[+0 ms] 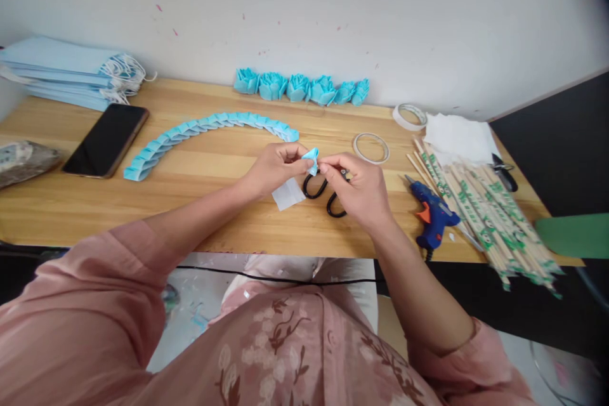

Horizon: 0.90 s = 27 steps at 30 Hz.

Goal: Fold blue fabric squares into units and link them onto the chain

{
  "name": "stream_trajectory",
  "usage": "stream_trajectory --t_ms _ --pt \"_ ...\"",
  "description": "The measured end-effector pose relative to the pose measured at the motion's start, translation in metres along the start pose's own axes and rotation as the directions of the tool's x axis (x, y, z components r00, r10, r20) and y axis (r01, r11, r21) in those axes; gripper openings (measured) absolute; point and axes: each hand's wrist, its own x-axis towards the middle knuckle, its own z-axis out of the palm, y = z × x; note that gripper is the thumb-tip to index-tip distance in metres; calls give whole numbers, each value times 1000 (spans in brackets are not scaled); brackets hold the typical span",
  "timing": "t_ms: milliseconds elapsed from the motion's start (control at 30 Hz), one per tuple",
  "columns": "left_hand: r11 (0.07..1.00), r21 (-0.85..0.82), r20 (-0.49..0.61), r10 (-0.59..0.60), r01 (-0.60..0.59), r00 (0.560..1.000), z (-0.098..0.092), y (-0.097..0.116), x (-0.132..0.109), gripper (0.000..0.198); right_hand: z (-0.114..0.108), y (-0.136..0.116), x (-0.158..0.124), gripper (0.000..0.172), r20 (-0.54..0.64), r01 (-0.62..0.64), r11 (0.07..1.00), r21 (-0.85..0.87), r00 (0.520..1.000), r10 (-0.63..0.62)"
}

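Between thumb and fingers, my left hand pinches a small light-blue folded piece, which looks like fabric or paper. My right hand is closed, its thumb and forefinger pressed together at the piece's right edge. Exactly what lies between those fingertips is too small to tell. Under the hands are scissors with black handles, partly covered by my right hand. A white square sheet lies below my left hand. Behind it, a curved row of similar folded blue pieces ends close to my fingers.
Blue flowers line the wall. A mask stack and phone lie left, beside a bag. At right are tape rolls, a blue glue gun, wrapped chopsticks and white sheets.
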Motion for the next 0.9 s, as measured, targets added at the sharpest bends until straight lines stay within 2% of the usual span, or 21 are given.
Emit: stream_trajectory --t_ms 67,167,233,333,400,667,900 --pt "1000 -11 -13 0 0 1000 0 0 1 25 -1 0 0 16 3 -19 1000 24 1000 19" --pt "999 -34 -22 -18 17 1000 0 0 1 26 0 3 1 12 -80 -88 993 84 992 94" --pt "999 -42 -14 -33 32 999 1 0 1 27 2 7 3 16 -116 -118 979 169 984 138" --pt "999 -20 15 -38 38 999 1 1 0 28 7 10 7 34 -22 -130 937 325 989 145" --pt "1000 1 37 -30 30 999 1 1 -1 30 10 10 9 40 29 -136 920 368 990 135" --pt "999 28 50 -18 16 999 1 1 0 37 15 6 13 36 -24 -148 940 306 986 163" --pt "997 50 31 -53 51 998 1 2 0 28 15 10 15 38 -4 -140 933 333 989 150"
